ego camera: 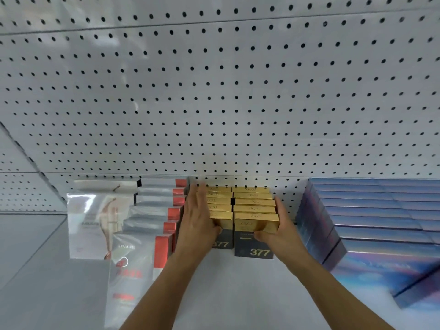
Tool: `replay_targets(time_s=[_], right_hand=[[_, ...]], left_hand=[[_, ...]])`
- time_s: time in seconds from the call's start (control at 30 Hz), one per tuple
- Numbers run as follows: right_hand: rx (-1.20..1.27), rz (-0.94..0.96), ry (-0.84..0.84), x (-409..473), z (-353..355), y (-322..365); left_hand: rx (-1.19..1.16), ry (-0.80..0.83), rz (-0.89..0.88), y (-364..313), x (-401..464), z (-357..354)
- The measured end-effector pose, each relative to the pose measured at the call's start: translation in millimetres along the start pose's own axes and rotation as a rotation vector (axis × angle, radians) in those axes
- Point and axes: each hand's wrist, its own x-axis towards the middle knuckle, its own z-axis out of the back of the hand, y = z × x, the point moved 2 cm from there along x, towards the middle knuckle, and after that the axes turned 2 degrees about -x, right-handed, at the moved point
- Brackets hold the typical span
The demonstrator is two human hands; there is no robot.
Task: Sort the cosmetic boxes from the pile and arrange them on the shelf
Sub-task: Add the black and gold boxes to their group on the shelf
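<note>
With the left hand (198,214) flat and the right hand (277,231) cupping the two rows of gold-topped dark cardboard boxes (254,208), they should squeeze evenly and slide them square against the white pegboard wall (219,103)

Open shelf front (238,294) — boxes crowding both sides

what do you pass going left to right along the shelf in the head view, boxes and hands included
silver pouch packs → silver and red boxes → left hand → gold and black 377 boxes → right hand → blue iridescent boxes
</note>
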Motion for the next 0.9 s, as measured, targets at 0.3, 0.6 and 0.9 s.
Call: replay_targets(time_s=[0.3,0.6,0.9], right_hand=[[0.043,-0.057,0.118,12,6,4],[0.046,-0.037,0.058,9,12,-1],[0.065,-0.075,0.023,7,11,-12]], left_hand=[[0.137,0.338,0.114,-6,31,14],[-0.33,0.235,0.196,-3,15,13],[-0.846,0.227,0.316,7,-4,-2]])
